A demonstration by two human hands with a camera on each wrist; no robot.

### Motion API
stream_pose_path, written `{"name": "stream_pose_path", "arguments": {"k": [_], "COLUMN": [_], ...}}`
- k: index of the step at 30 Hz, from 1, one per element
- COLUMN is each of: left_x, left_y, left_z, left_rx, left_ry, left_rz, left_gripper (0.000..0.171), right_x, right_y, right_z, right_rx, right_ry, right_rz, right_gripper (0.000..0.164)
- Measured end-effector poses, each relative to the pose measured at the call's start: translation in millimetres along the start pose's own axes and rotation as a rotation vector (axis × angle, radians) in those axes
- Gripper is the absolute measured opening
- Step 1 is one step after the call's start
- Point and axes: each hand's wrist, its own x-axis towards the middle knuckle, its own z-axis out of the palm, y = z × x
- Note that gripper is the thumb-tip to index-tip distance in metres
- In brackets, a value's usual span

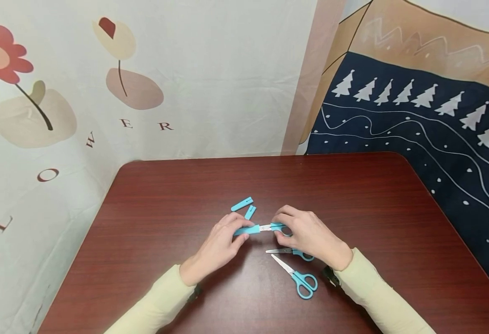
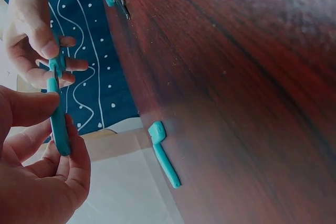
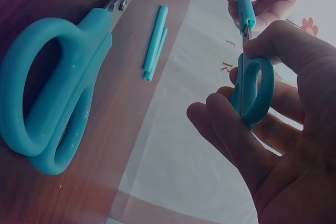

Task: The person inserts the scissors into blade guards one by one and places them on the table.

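Between my hands is a pair of scissors (image 3: 254, 93) with turquoise handles, its blades mostly inside a turquoise blade cover (image 1: 250, 230). My left hand (image 1: 221, 235) pinches the cover between thumb and fingers. The handles are gripped by my right hand (image 1: 307, 232), thumb on one side and fingers on the other. A short stretch of metal shows between cover and handles. Below my right hand, two uncovered pairs of scissors lie on the table: one lower (image 1: 302, 280), one partly under the hand (image 1: 300, 253). Both point their blades to the left.
Two loose turquoise blade covers lie beyond my left hand, one farther back (image 1: 242, 204) and one nearer (image 1: 250, 212), partly behind the fingers. The brown wooden table (image 1: 177, 185) reaches to printed cloth (image 1: 227, 93) hanging at its back and right.
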Motion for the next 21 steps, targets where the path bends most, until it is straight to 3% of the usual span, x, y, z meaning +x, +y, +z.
{"name": "stream_pose_path", "arguments": {"k": [21], "left_x": [0.6], "left_y": [0.4], "left_z": [4.7], "left_rx": [0.038], "left_ry": [0.015], "left_rz": [0.067], "left_gripper": [0.026], "right_x": [2.1], "right_y": [-5.4], "right_z": [1.1], "right_rx": [-0.007], "right_ry": [-0.042], "right_rz": [-0.005], "right_gripper": [0.024]}}
